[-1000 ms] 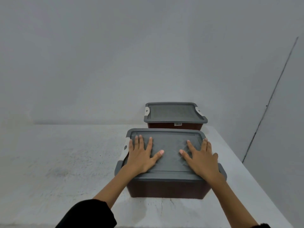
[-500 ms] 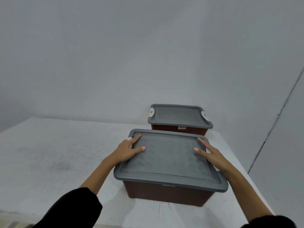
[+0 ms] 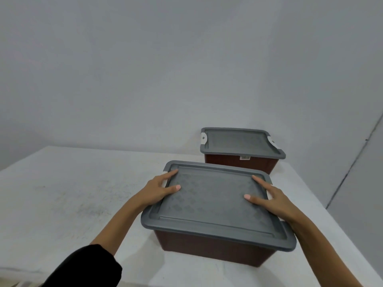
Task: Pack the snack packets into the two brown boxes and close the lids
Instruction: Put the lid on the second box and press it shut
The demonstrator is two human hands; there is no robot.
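Head: left hand [image 3: 159, 189], right hand [image 3: 272, 199] apparently press lid [image 3: 211, 206].

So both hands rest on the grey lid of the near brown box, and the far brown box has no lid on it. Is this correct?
Not quite. The head view shows the far brown box with a grey lid on it. The rest holds: the left hand and right hand rest on the near box's lid.

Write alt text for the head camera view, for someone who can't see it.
The left hand and right hand rest on opposite edges of the grey lid covering the near brown box on a white table. A second lidded brown box sits behind it, by the wall.
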